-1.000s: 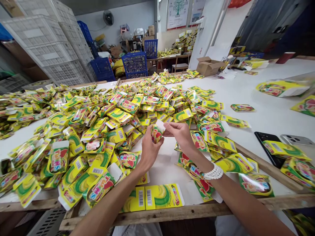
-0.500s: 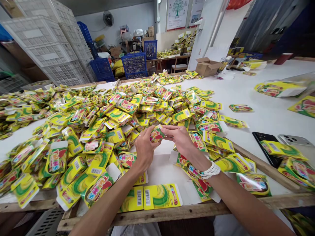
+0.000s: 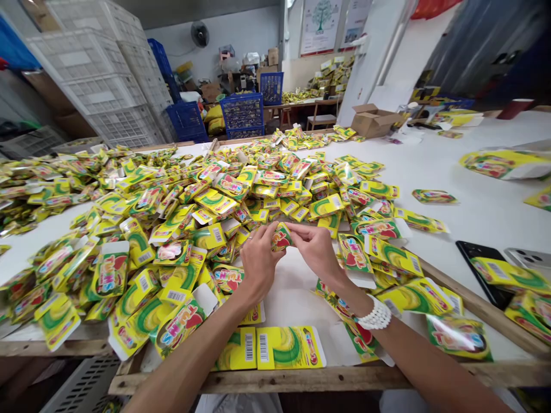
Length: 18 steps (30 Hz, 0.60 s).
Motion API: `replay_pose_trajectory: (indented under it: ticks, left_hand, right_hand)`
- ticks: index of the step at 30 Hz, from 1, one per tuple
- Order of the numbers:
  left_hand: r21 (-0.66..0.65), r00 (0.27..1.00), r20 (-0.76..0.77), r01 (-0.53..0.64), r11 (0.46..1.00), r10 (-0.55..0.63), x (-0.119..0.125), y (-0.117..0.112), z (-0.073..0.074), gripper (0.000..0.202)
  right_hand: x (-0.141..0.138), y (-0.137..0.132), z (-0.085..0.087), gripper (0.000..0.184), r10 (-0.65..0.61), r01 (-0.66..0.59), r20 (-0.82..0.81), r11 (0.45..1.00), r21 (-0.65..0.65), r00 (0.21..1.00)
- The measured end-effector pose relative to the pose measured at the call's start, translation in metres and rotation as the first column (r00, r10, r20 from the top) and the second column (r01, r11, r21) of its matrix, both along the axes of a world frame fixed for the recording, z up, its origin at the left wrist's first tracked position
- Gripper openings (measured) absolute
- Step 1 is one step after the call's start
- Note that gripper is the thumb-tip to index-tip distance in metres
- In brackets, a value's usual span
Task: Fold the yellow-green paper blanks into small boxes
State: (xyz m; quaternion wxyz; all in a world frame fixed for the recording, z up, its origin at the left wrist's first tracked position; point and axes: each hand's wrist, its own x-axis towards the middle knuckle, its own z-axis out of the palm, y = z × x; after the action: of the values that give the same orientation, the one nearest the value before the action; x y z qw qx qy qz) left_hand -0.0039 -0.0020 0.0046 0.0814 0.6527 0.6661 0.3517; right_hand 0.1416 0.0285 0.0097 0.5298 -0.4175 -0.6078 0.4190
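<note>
Over card pile [image 3: 206, 201], L hand [image 3: 259, 261], R hand [image 3: 316, 249] pinch folded card [image 3: 282, 237].

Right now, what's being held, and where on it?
A small curled yellow printed card, pinched at its two side edges by the fingers of the left hand and right hand.

Head-worn view, looking forward and down

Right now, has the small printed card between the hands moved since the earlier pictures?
No, barely: the held card keeps its place relative to the flat yellow card.
</note>
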Motion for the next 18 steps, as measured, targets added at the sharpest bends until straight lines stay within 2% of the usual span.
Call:
replay_pose_trajectory:
  ticks: [3,6,10,15,18]
  left_hand:
    - [-0.036,1.0,-0.022,-0.02,0.999,0.019,-0.002,0.002,0.003,0.065]
    - [-0.082,0.997,-0.066,-0.054,0.995,0.049,-0.003,0.001,0.007,0.065]
    - [-0.119,0.992,-0.115,-0.069,0.991,0.055,0.0,-0.002,0.011,0.065]
    - [-0.12,0.994,-0.11,-0.018,0.993,0.005,0.001,-0.003,0.012,0.063]
    - [-0.111,0.995,-0.101,-0.011,0.994,0.0,0.001,-0.002,0.012,0.062]
  right_hand:
    - [0.003,0.003,0.001,0.041,0.115,-0.114,0.013,0.993,-0.031,0.993]
    - [0.004,0.005,0.001,0.045,0.143,-0.142,0.057,0.99,-0.026,0.988]
    - [0.005,0.008,0.002,0.041,0.218,-0.228,-0.098,0.967,-0.112,0.971]
    - [0.012,0.014,0.003,0.041,0.164,-0.222,-0.209,0.929,-0.295,0.964]
    - [0.014,0.015,0.003,0.041,0.149,-0.204,-0.188,0.924,-0.322,0.971]
